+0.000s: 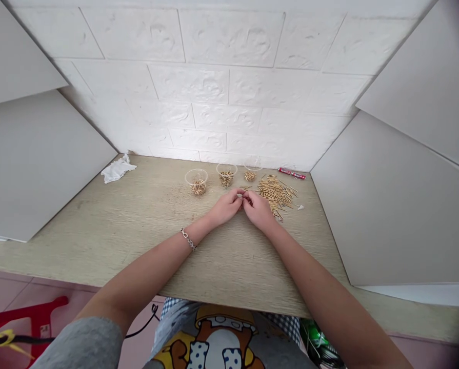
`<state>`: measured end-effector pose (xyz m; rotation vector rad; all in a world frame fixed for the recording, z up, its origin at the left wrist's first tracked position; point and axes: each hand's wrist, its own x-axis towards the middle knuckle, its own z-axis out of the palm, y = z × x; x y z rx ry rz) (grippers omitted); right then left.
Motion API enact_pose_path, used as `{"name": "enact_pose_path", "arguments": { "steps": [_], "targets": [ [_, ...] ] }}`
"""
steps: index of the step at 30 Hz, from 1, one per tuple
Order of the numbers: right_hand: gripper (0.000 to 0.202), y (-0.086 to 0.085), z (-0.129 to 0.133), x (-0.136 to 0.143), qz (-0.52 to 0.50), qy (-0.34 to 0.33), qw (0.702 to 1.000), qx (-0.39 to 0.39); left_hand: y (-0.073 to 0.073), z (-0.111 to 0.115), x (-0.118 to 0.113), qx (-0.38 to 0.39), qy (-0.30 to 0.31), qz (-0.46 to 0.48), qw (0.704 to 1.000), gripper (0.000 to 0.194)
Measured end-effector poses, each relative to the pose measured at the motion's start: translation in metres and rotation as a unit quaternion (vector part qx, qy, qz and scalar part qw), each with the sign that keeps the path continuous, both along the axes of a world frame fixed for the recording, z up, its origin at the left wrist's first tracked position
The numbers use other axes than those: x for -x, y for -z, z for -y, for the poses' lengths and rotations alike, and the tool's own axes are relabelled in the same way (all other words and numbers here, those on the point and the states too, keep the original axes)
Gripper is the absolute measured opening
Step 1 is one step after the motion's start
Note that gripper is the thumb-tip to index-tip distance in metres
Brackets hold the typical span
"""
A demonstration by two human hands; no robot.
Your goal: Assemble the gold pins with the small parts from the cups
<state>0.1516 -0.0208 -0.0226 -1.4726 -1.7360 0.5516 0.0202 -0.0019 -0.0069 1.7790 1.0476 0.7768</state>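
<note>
Many gold sticks lie heaped near the back right corner of the surface, probably light, stiff and slippery, best pinched mid-length. Left hand and right hand meet beside them, fingers curled; whether they grip any, I cannot tell.
</note>
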Motion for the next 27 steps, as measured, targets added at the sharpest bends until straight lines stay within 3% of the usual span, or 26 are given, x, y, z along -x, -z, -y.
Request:
{"name": "enact_pose_path", "arguments": {
  "steps": [7, 20, 27],
  "targets": [
    [0.012, -0.0017, -0.0002, -0.0001, 0.006, 0.0, 1.0, 0.003, -0.0007, -0.0001, 0.0004, -0.006, 0.01, 0.005, 1.0, 0.022],
    [0.015, 0.0019, 0.0001, -0.0002, -0.03, 0.004, 0.999, -0.011, 0.0073, -0.0041, 0.0021, 0.056, 0.045, 0.068, 0.995, 0.029],
    [0.015, 0.002, -0.002, -0.0016, -0.046, -0.002, 0.999, -0.003, 0.0069, -0.0027, 0.0013, 0.067, 0.035, 0.074, 0.994, 0.029]
  ]
}}
